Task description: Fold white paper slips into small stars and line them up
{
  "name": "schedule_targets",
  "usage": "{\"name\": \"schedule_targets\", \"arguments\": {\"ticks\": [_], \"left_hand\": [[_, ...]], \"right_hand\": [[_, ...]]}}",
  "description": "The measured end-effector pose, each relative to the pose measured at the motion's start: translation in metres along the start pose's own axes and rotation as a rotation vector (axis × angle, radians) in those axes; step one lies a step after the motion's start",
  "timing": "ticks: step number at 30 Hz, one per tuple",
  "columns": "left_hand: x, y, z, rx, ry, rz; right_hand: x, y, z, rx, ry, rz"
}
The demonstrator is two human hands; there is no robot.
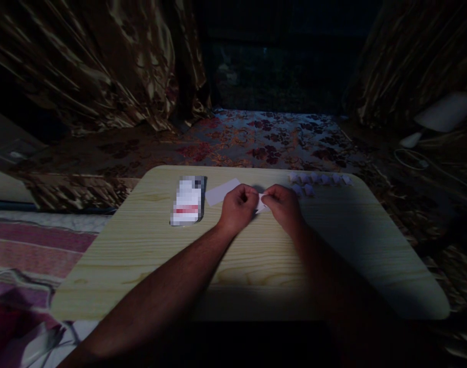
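Near the far side of the wooden table, my left hand [239,207] and my right hand [283,204] meet, both closed. Between their fingertips they pinch a small piece of white paper [261,203]; the fingers hide part of it. Just left of my left hand lies a flat pale paper strip [222,192], its right end partly covered by that hand. Beyond my right hand, several small folded paper pieces [325,178] sit in rows, and two more folded pieces [308,190] lie close to its knuckles.
A blurred-out white object with a red band [187,202] rests on the table [160,266], left of the strip. Behind the table is a ledge with patterned cloth [267,138]. A white lamp [446,113] with a cord stands at right. Striped bedding [34,245] lies at left.
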State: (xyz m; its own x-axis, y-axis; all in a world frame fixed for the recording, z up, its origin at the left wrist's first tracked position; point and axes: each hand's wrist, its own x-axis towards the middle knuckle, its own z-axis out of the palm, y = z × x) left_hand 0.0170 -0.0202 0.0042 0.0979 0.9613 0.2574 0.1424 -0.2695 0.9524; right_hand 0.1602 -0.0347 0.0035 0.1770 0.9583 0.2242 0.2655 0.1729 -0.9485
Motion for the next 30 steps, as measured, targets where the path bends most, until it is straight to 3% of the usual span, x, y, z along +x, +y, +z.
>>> {"name": "schedule_targets", "arguments": {"ticks": [30], "left_hand": [[0.0023,-0.0082,0.0009,-0.002,-0.025,0.022]], "right_hand": [[0.0027,0.0039,-0.0024,0.024,-0.007,0.011]]}}
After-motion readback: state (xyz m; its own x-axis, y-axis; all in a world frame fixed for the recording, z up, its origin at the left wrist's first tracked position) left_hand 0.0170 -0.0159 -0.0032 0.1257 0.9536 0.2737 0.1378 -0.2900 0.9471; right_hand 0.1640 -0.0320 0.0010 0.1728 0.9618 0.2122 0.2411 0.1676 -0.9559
